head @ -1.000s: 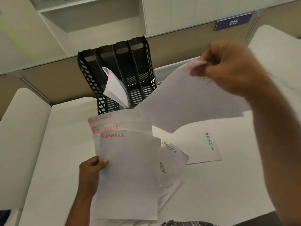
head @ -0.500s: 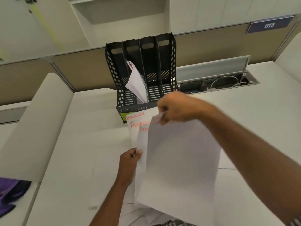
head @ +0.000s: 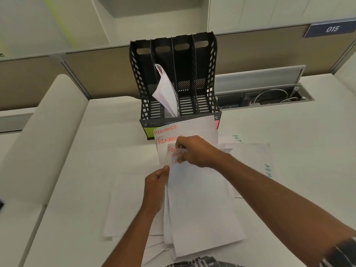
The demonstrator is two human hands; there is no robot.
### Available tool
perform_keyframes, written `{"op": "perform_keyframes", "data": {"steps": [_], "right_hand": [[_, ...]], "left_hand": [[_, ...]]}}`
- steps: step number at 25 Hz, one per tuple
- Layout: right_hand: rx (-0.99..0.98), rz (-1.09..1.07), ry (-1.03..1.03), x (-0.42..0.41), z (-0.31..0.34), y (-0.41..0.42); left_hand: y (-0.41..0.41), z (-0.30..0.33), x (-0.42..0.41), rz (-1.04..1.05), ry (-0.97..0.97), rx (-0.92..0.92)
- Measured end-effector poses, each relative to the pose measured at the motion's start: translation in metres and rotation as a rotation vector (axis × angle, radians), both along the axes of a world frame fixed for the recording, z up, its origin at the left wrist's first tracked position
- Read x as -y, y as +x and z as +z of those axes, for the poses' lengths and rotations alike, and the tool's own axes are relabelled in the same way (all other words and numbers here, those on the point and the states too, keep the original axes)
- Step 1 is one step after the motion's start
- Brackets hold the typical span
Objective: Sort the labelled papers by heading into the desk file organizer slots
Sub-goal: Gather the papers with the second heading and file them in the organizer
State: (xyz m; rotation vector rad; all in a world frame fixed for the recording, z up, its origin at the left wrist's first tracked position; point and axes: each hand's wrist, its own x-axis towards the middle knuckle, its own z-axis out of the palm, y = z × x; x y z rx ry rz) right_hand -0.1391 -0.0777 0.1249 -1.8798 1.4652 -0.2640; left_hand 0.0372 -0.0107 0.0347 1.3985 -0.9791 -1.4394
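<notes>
A person sorts paperwork at a white office desk (head: 77, 189), both bare hands working a fanned stack of FINANCE sheets (head: 200, 205) headed in red marker. The left hand (head: 157, 182) grasps the stack's left edge, thumb on top of the paper, while the right hand (head: 194, 151) pinches the upper edge of the topmost sheets, covering part of their headings. The stack is held above the desk, just in front of a black four-slot file organizer (head: 174, 81) standing against the tan partition (head: 96, 74). A curled sheaf of filed papers (head: 165, 91) leans in the organizer's second slot from the left; the other three slots show only their slatted floors. ADMIN sheets (head: 256, 160), lettered in green, lie flat on the desk to the right, partly under the held stack. Behind them, an open cable tray (head: 265, 95) holds coiled wires, and a blue sign reading 015 (head: 330, 29) hangs on the wall.
</notes>
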Motion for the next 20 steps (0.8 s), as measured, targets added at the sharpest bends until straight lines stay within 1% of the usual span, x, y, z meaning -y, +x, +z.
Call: {"op": "perform_keyframes", "data": {"steps": [2,4,7,8,9,11,12,13,14,15,16,17,18,20], "right_hand": [[0.006,-0.01,-0.001,-0.001,-0.001,-0.002],[-0.036,0.007,-0.024,-0.003,-0.005,-0.001],[-0.1,0.012,-0.102,-0.004,-0.011,0.001],[-0.065,-0.047,-0.173,-0.005,-0.011,-0.002],[0.008,-0.159,-0.273,-0.007,-0.011,-0.011],[0.231,-0.513,-0.478,-0.016,-0.021,-0.041],[0.341,-0.7,-0.478,-0.024,-0.031,-0.058],[0.445,-0.825,-0.356,-0.034,-0.04,-0.074],[0.555,-0.854,-0.152,-0.047,-0.052,-0.086],[0.652,-0.776,0.077,-0.061,-0.065,-0.094],[0.716,-0.643,0.275,-0.073,-0.076,-0.098],[0.751,-0.54,0.407,-0.084,-0.085,-0.1],[0.78,-0.501,0.481,-0.093,-0.091,-0.099],[0.814,-0.578,0.5,-0.105,-0.098,-0.093]], "left_hand": [[-0.001,0.001,0.0,-0.021,-0.016,-0.03],[-0.002,0.004,0.001,-0.057,-0.048,-0.065],[-0.005,0.003,0.006,-0.035,-0.073,0.026],[-0.004,0.001,0.008,-0.015,-0.06,0.028],[-0.002,0.0,0.009,0.001,-0.048,0.011],[0.003,-0.003,0.011,0.026,-0.038,-0.046],[0.007,-0.004,0.011,0.042,-0.03,-0.079],[0.011,-0.004,0.012,0.064,-0.014,-0.117],[0.014,-0.005,0.014,0.08,0.012,-0.148],[0.015,-0.006,0.014,0.091,0.037,-0.167],[0.015,-0.007,0.015,0.095,0.048,-0.165],[0.013,-0.008,0.014,0.091,0.034,-0.144],[0.009,-0.008,0.013,0.083,0.007,-0.11],[0.004,-0.009,0.008,0.073,-0.003,-0.099]]}}
